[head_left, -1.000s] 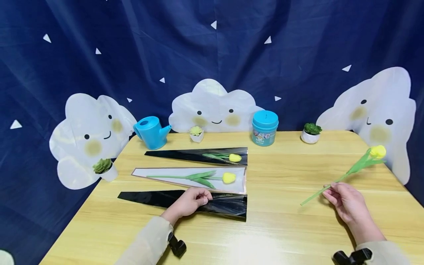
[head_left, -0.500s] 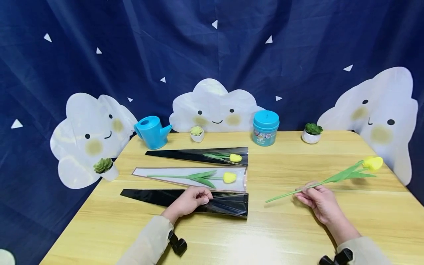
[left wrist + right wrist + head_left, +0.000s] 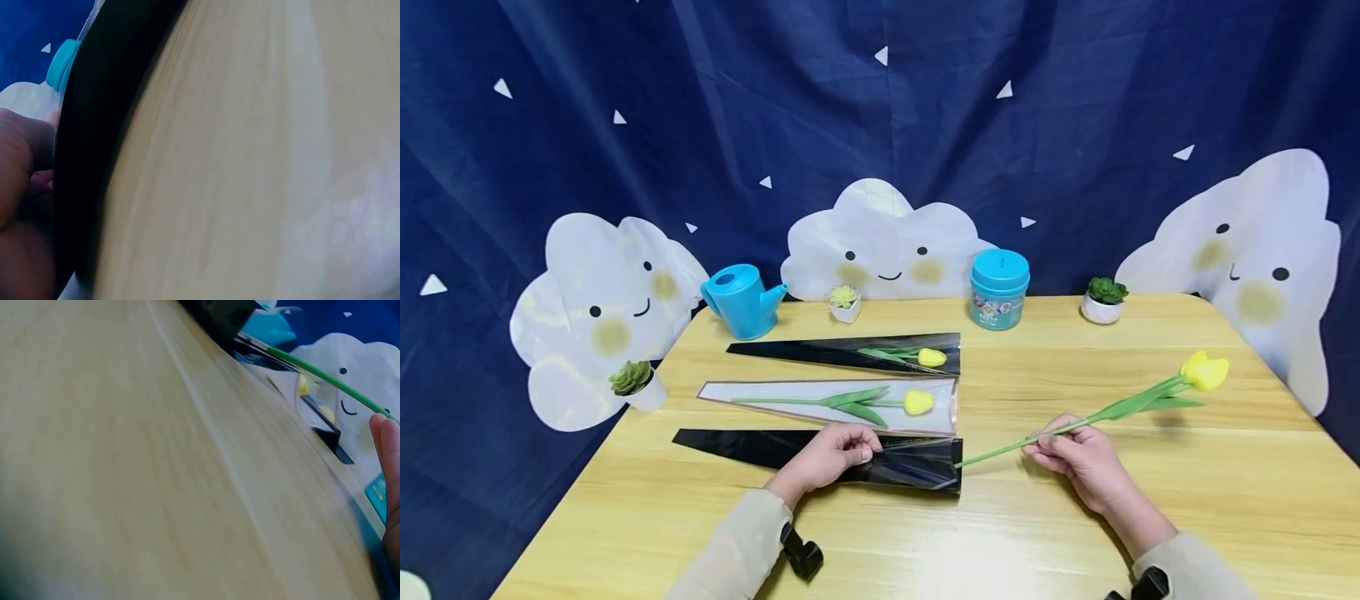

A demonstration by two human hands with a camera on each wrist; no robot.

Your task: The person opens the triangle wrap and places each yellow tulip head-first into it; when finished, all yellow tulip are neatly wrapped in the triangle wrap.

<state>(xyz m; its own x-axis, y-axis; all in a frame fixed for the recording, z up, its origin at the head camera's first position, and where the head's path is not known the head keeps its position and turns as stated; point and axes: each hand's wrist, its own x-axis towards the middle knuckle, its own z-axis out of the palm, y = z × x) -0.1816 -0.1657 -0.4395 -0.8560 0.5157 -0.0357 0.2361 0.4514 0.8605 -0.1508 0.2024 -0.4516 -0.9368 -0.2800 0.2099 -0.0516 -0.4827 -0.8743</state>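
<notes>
My right hand (image 3: 1071, 454) pinches the green stem of a yellow tulip (image 3: 1202, 372), its bloom up to the right. The stem tip reaches the wide mouth of the nearest black sleeve (image 3: 910, 467). My left hand (image 3: 831, 454) grips that sleeve at its upper edge near the middle, fingers curled over the film. In the right wrist view the stem (image 3: 312, 372) runs to my fingertips (image 3: 387, 462). The left wrist view shows the black sleeve (image 3: 94, 144) beside my palm (image 3: 19, 187).
A white sleeve (image 3: 775, 392) and a second black sleeve (image 3: 820, 350) each hold a yellow tulip, farther back on the wooden table (image 3: 1075, 542). Along the rear stand a blue watering can (image 3: 741, 300), a teal jar (image 3: 999, 289) and small potted succulents (image 3: 1105, 300).
My right hand has carried the tulip leftward and lowered it, bringing the stem tip from the right side of the table to the black sleeve's mouth. The left hand has stayed put.
</notes>
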